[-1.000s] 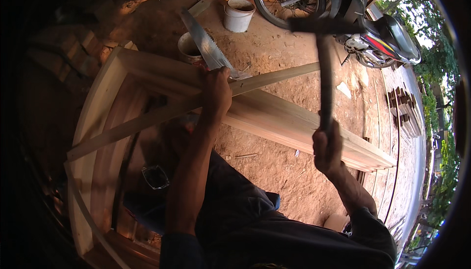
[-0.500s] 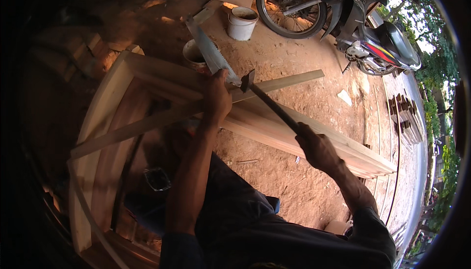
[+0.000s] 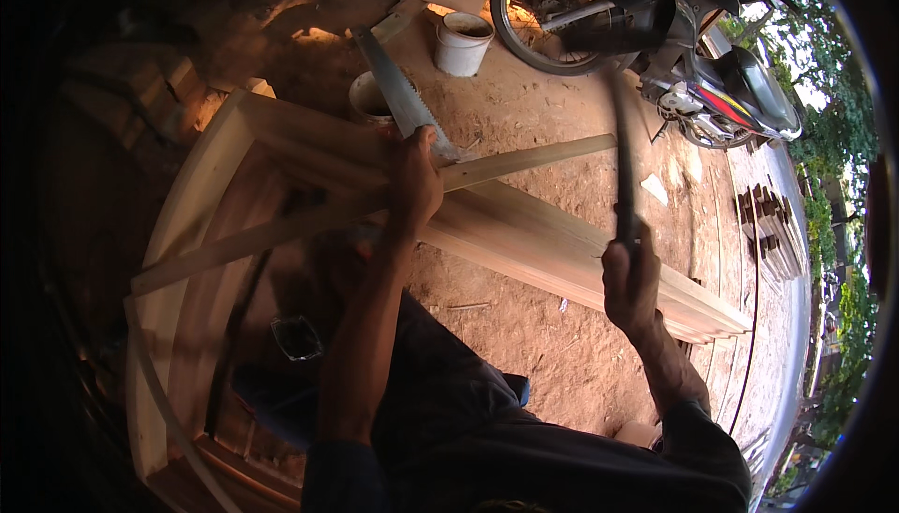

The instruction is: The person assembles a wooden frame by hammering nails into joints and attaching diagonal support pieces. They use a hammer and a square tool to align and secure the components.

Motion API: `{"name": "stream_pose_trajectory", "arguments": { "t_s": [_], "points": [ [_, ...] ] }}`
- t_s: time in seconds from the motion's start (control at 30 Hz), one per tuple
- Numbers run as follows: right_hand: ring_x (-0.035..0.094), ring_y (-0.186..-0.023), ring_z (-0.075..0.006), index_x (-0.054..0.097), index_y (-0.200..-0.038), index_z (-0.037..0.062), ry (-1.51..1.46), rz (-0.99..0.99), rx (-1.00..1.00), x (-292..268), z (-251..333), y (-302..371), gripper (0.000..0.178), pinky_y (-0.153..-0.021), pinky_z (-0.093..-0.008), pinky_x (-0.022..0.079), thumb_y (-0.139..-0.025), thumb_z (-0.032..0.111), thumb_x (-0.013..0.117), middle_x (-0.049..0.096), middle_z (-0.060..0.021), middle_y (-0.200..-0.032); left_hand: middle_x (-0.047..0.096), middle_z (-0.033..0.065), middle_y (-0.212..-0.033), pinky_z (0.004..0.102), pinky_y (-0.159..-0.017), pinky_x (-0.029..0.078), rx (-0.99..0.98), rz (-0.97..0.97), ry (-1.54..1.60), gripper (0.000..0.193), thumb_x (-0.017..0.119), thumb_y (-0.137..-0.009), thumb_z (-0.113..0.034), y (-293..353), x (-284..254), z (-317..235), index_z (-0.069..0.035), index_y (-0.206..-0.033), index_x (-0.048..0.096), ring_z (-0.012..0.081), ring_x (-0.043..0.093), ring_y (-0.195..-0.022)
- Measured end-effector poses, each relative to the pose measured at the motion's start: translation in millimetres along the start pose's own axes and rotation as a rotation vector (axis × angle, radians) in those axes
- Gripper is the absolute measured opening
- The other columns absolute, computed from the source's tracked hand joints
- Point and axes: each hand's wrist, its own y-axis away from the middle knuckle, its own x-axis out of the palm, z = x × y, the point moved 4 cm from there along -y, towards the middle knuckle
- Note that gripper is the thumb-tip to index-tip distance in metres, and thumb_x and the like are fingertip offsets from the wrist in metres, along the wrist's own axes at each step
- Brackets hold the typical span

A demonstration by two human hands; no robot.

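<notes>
My left hand (image 3: pixel 417 181) is closed on the near end of a handsaw (image 3: pixel 393 87), thumb upward beside the toothed blade. A long thin wooden strip (image 3: pixel 524 159) passes beneath this hand and lies slantwise across a wooden frame (image 3: pixel 197 195). The saw's handle is not visible. Off to the right, my right hand (image 3: pixel 629 284) grips a hammer (image 3: pixel 625 167) by its handle, which points up and away. Motion smears the hammer's head, which is apart from the saw and the wood.
Beyond the saw stand a white bucket (image 3: pixel 463 52) and a second bucket (image 3: pixel 367 96). A motorcycle (image 3: pixel 674 54) is parked at the far right. Long planks (image 3: pixel 562 246) of the frame run right over the dirt floor (image 3: pixel 534 363). Stacked wood pieces (image 3: pixel 773 232) lie farther right.
The hammer has been raised off the saw's near end and swung up and to the right with my right hand. My left hand and the saw have barely moved.
</notes>
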Motion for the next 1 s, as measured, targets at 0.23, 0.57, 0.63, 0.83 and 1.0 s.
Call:
{"name": "stream_pose_trajectory", "arguments": {
  "t_s": [0.23, 0.57, 0.63, 0.83, 1.0],
  "points": [
    [0.067, -0.067, -0.0469, 0.048, -0.132, 0.0014, 0.383, 0.445, 0.001, 21, -11, 8, 0.038, -0.055, -0.0514, 0.052, -0.099, 0.015, 0.06, 0.067, -0.0237, -0.075, 0.069, 0.0199, -0.113, 0.045, -0.096, 0.049, 0.015, -0.004, -0.133, 0.039, 0.056, -0.083, 0.012, 5, -5, 0, 0.001, -0.12, 0.059, 0.0371, 0.063, -0.111],
    [0.068, -0.058, -0.0318, 0.058, -0.125, 0.0026, 0.07, 0.602, 0.193, 106, -121, 161, 0.036, -0.051, -0.0403, 0.05, -0.096, 0.021, 0.067, 0.064, -0.0157, -0.065, 0.07, 0.0151, -0.099, 0.0401, -0.085, 0.054, 0.094, -0.329, 0.251, 0.017, 0.064, -0.092, -0.007, 89, -43, 10, -0.004, -0.109, 0.066, 0.033, 0.069, -0.095],
    [0.067, -0.055, -0.0319, 0.062, -0.119, 0.006, 0.041, 0.613, 0.208, 142, -149, 180, 0.03, -0.049, -0.0405, 0.049, -0.094, 0.02, 0.069, 0.065, -0.0157, -0.066, 0.07, 0.0141, -0.098, 0.0388, -0.08, 0.055, 0.101, -0.26, 0.102, 0.024, 0.068, -0.09, -0.012, 160, -66, 21, -0.003, -0.113, 0.066, 0.0294, 0.069, -0.09],
    [0.069, -0.075, -0.041, 0.059, -0.123, 0.0088, 0.164, 0.636, 0.072, 222, -193, 187, 0.031, -0.063, -0.0508, 0.053, -0.095, 0.02, 0.063, 0.069, -0.0199, -0.083, 0.072, 0.016, -0.097, 0.0378, -0.081, 0.055, -0.655, -0.481, -0.214, 0.02, 0.065, -0.092, -0.012, 320, -139, 137, -0.002, -0.108, 0.069, 0.0281, 0.07, -0.087],
    [0.067, -0.086, -0.0457, 0.057, -0.125, 0.0129, 0.18, 0.724, 0.027, 265, -224, 180, 0.033, -0.07, -0.0544, 0.053, -0.095, 0.023, 0.061, 0.065, -0.022, -0.103, 0.074, 0.014, -0.101, 0.0416, -0.083, 0.056, -0.835, 0.525, -0.732, 0.018, 0.068, -0.087, -0.011, 342, -150, 259, 0.0, -0.101, 0.072, 0.029, 0.072, -0.094]
  ]
}}
